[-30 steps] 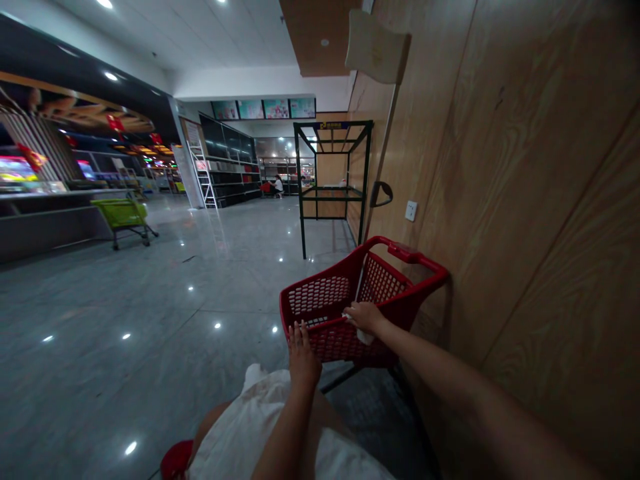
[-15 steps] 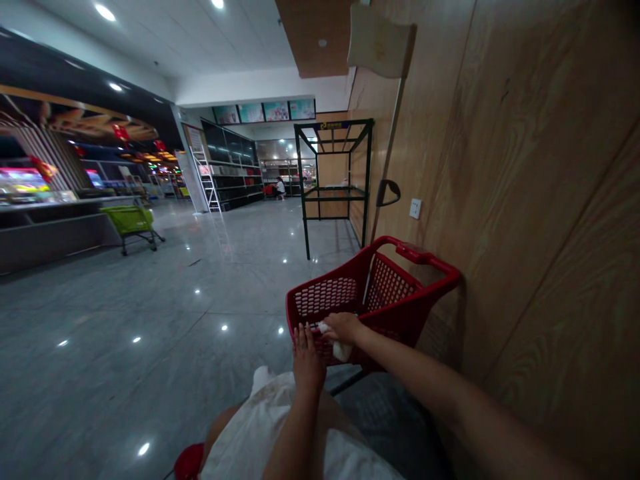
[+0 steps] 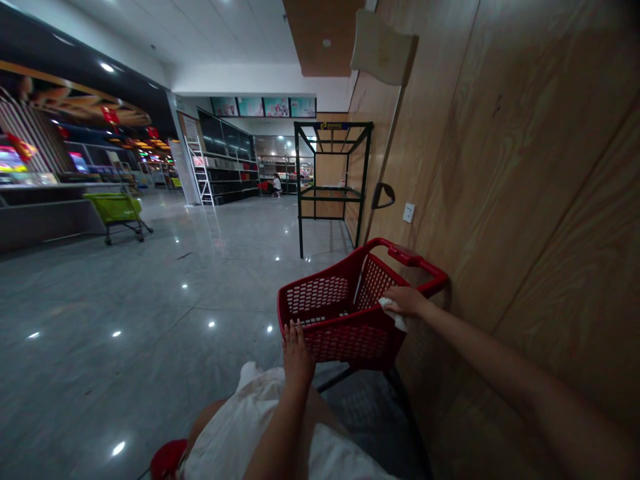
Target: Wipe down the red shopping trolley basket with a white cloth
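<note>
A red plastic shopping cart point(image 3: 345, 340) with lattice sides stands beside the wood-panelled wall. My left hand point(image 3: 298, 357) lies on its near rim at the left corner, fingers stretched out and pointing up over the edge. Farther right along the same rim, close to the handle end, my right hand point(image 3: 406, 300) is closed around a white cloth point(image 3: 397, 319). Part of the cloth hangs down against the outside of the basket. The right palm and some of the fingers are hidden from view.
Beyond the cart stands a dark metal rack point(image 3: 301, 220). A long-handled dustpan point(image 3: 383, 50) leans on the wall point(image 3: 500, 220) near a socket point(image 3: 409, 213). To the left is a green cart point(image 3: 117, 208) by a counter. A person point(image 3: 277, 185) crouches far back near shelves point(image 3: 230, 167).
My right hand has slid the cloth along the near rim, rightward toward the handle end. The left hand remains at the left corner. The view has shifted slightly.
</note>
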Motion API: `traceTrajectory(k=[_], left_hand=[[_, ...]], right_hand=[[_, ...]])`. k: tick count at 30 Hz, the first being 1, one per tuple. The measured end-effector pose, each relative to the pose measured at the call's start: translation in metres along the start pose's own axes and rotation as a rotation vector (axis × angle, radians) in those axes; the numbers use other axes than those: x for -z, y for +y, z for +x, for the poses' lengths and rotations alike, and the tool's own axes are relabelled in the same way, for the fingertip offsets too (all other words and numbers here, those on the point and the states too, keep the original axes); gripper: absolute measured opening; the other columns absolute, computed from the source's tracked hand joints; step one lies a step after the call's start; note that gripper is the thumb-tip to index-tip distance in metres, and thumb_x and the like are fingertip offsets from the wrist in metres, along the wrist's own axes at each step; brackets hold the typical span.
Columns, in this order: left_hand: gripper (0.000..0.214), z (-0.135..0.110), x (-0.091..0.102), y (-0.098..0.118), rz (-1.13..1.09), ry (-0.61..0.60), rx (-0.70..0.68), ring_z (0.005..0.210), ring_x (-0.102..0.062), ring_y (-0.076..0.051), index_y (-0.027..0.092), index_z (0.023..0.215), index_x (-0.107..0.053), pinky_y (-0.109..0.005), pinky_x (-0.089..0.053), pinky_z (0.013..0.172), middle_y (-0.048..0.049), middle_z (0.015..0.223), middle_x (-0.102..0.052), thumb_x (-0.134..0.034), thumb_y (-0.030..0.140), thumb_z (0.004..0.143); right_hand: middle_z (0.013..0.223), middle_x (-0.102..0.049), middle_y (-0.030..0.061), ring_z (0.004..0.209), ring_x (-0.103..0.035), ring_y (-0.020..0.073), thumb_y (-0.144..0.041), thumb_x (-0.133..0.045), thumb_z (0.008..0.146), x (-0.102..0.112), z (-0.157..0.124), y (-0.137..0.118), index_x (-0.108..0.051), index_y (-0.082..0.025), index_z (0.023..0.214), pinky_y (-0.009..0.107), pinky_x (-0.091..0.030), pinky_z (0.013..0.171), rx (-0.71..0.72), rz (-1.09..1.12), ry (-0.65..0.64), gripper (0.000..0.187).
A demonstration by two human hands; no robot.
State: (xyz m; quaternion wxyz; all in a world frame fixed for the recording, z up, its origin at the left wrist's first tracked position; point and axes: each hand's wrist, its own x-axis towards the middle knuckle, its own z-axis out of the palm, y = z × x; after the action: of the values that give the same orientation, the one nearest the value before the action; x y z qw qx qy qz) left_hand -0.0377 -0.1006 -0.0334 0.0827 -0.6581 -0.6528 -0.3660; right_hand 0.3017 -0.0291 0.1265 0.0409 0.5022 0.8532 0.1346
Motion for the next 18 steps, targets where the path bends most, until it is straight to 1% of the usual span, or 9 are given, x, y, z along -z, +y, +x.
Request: traceTrajectory(k=[2,4,6,9,11,13,15,16,18], left_hand=[[0.081,0.000,0.001,0.000,-0.004,0.005,-0.005,0.143,-0.013,-0.032,0.011,0.148,-0.016,-0.050,-0.030,0.112,-0.0188,0.151,-0.029,-0.046,0.005,0.073],[0.083,0.001,0.002,0.001,-0.001,0.023,-0.001,0.143,-0.014,-0.032,0.012,0.148,-0.015,-0.050,-0.030,0.112,-0.0188,0.150,-0.031,-0.047,0.004,0.072],[0.084,0.000,0.001,0.002,0.004,0.041,-0.004,0.143,-0.014,-0.032,0.012,0.148,-0.015,-0.050,-0.031,0.112,-0.0189,0.150,-0.032,-0.048,0.004,0.071],[0.084,-0.002,-0.002,0.001,0.016,0.068,-0.022,0.144,-0.014,-0.031,0.012,0.148,-0.014,-0.049,-0.031,0.112,-0.0189,0.151,-0.030,-0.046,0.003,0.072],[0.082,-0.003,-0.004,-0.003,0.019,0.086,-0.043,0.144,-0.014,-0.031,0.012,0.148,-0.013,-0.050,-0.031,0.112,-0.0185,0.150,-0.030,-0.045,0.003,0.073],[0.078,-0.004,-0.005,-0.008,0.016,0.094,-0.065,0.143,-0.016,-0.031,0.013,0.148,-0.014,-0.052,-0.031,0.111,-0.0184,0.149,-0.033,-0.043,0.006,0.077],[0.075,-0.004,-0.005,-0.013,0.016,0.078,-0.079,0.143,-0.018,-0.031,0.013,0.148,-0.015,-0.053,-0.032,0.111,-0.0182,0.148,-0.034,-0.043,0.009,0.079],[0.074,-0.004,-0.004,-0.015,0.017,0.064,-0.082,0.142,-0.019,-0.031,0.013,0.148,-0.016,-0.052,-0.032,0.111,-0.0180,0.149,-0.034,-0.043,0.009,0.079],[0.076,-0.004,-0.002,-0.016,0.017,0.031,-0.089,0.143,-0.019,-0.031,0.012,0.148,-0.016,-0.051,-0.032,0.111,-0.0175,0.150,-0.032,-0.044,0.009,0.078]], right_hand=[[0.105,-0.066,0.0112,0.098,-0.063,0.0235,-0.040,-0.052,0.090,-0.003,0.005,-0.014,-0.063,-0.019,0.103,0.029,-0.046,0.078,-0.016,0.006,-0.009,0.027],[0.104,-0.067,0.0107,0.096,-0.064,0.0235,-0.039,-0.052,0.090,-0.007,0.015,-0.040,-0.063,-0.019,0.103,0.029,-0.047,0.077,0.004,0.021,-0.016,0.026],[0.104,-0.067,0.0103,0.095,-0.065,0.0233,-0.040,-0.052,0.091,-0.011,0.029,-0.076,-0.062,-0.019,0.105,0.030,-0.048,0.077,0.052,0.058,-0.011,0.027],[0.106,-0.067,0.0081,0.095,-0.066,0.0222,-0.042,-0.052,0.091,-0.013,0.056,-0.140,-0.060,-0.021,0.110,0.029,-0.050,0.076,0.126,0.114,0.016,0.030],[0.105,-0.068,0.0083,0.093,-0.067,0.0224,-0.043,-0.051,0.091,-0.012,0.074,-0.182,-0.060,-0.020,0.111,0.029,-0.051,0.074,0.177,0.142,0.037,0.032],[0.105,-0.068,0.0085,0.093,-0.067,0.0219,-0.038,-0.048,0.093,-0.010,0.088,-0.214,-0.061,-0.019,0.111,0.029,-0.052,0.074,0.218,0.161,0.055,0.029],[0.105,-0.067,0.0087,0.093,-0.067,0.0220,-0.034,-0.047,0.094,-0.008,0.094,-0.230,-0.061,-0.019,0.112,0.030,-0.052,0.073,0.244,0.179,0.068,0.028],[0.105,-0.067,0.0087,0.092,-0.067,0.0222,-0.035,-0.047,0.093,-0.008,0.095,-0.232,-0.060,-0.019,0.112,0.030,-0.052,0.073,0.250,0.190,0.071,0.028],[0.105,-0.067,0.0084,0.092,-0.067,0.0224,-0.040,-0.049,0.092,-0.009,0.092,-0.225,-0.061,-0.020,0.112,0.029,-0.052,0.072,0.236,0.211,0.069,0.031]])
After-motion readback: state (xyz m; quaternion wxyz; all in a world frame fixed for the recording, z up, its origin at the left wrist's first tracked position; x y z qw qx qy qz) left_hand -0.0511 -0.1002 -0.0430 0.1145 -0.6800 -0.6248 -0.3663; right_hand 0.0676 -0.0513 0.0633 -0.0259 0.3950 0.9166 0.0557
